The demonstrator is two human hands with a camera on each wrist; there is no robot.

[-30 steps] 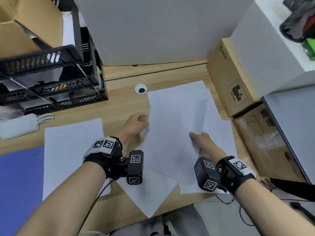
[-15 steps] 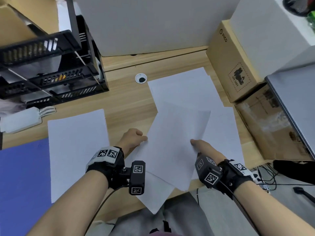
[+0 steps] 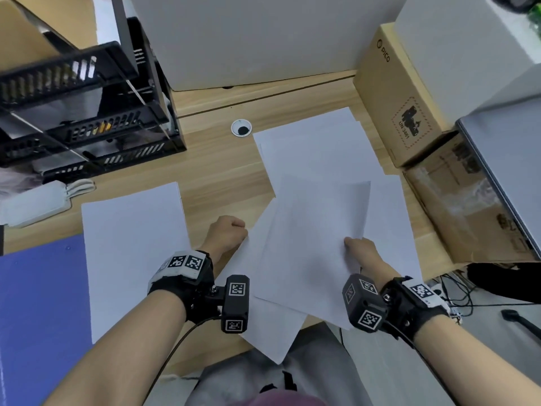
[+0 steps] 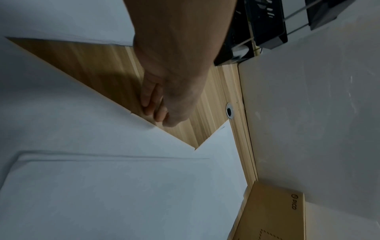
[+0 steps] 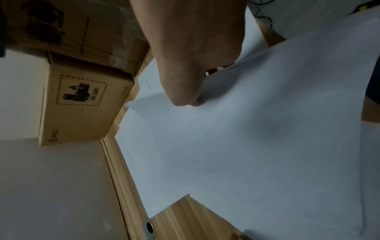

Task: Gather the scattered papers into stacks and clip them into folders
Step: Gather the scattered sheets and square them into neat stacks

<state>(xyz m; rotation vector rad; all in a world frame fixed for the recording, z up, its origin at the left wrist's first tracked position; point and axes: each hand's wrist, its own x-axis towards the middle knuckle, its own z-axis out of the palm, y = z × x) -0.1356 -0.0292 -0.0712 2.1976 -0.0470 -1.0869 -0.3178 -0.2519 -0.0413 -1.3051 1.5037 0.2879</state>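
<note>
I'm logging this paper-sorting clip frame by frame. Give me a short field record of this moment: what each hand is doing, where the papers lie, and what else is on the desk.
left hand: fingers curled, at the left edge of the loose sheets
right hand: pinching the right edge of the top sheet, lifted slightly
loose sheets: overlapping, skewed, centre-right of the desk
neat stack: left of the hands, squared
blue folder: far left, flat
black trays: back left
cardboard box: back right
clipping: not yet done
</note>
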